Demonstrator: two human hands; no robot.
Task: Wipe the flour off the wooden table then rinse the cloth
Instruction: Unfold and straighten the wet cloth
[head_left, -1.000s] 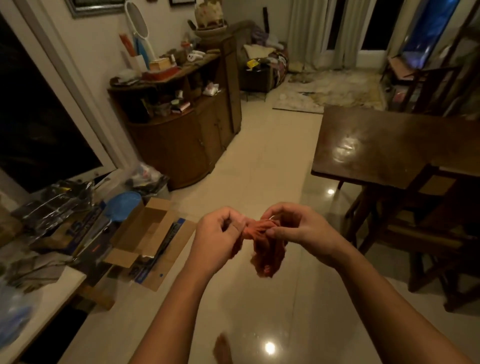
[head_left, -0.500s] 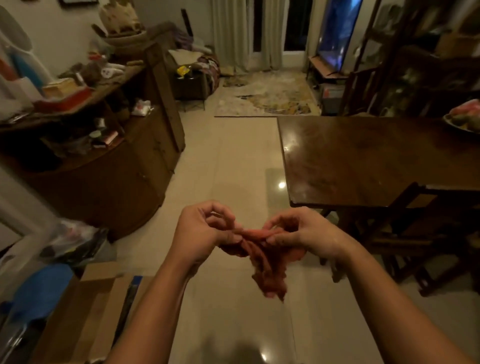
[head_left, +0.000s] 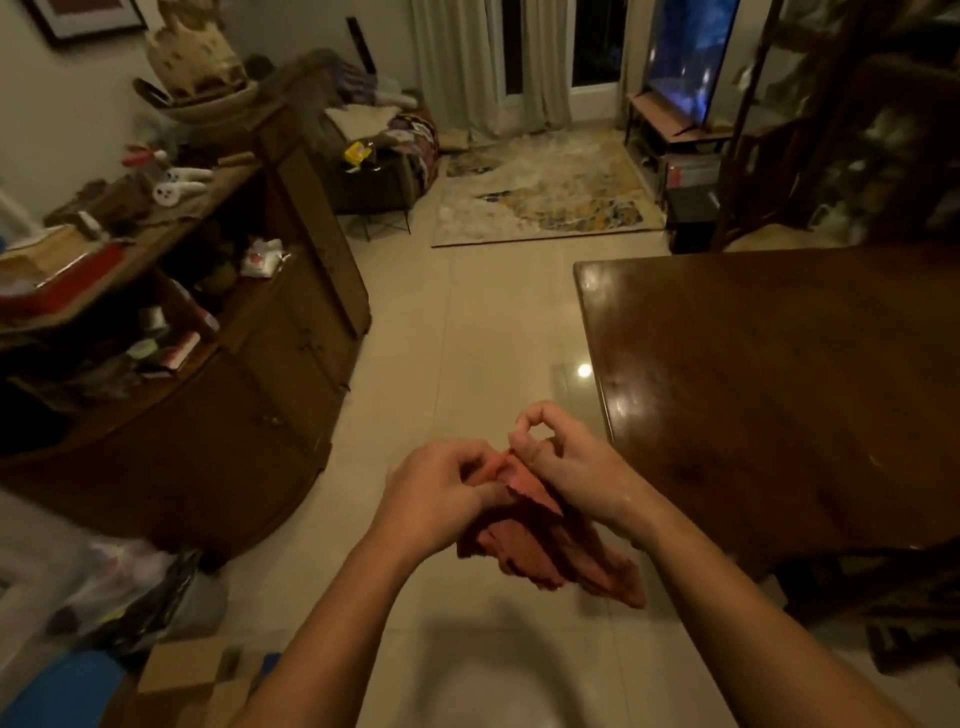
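S1: Since before, red cloth (head_left: 545, 551) is spreading lower, hanging in the air beside the wooden table (head_left: 779, 389).
S2: left hand (head_left: 441, 493) and right hand (head_left: 566, 467) are both pinching its top edge; it's looking limp and light, so bunching it should help.

You are looking down at a shiny, pale tile floor (head_left: 467, 332). A bright spot of light (head_left: 584, 370) shines on it. On your left stands a big brown cabinet (head_left: 249, 415) with messy shelves. Far away lies a rug (head_left: 545, 197), with white curtains (head_left: 452, 57) and dark glass doors (head_left: 597, 41) behind it. A cardboard box (head_left: 182, 680) sits near, on the left.
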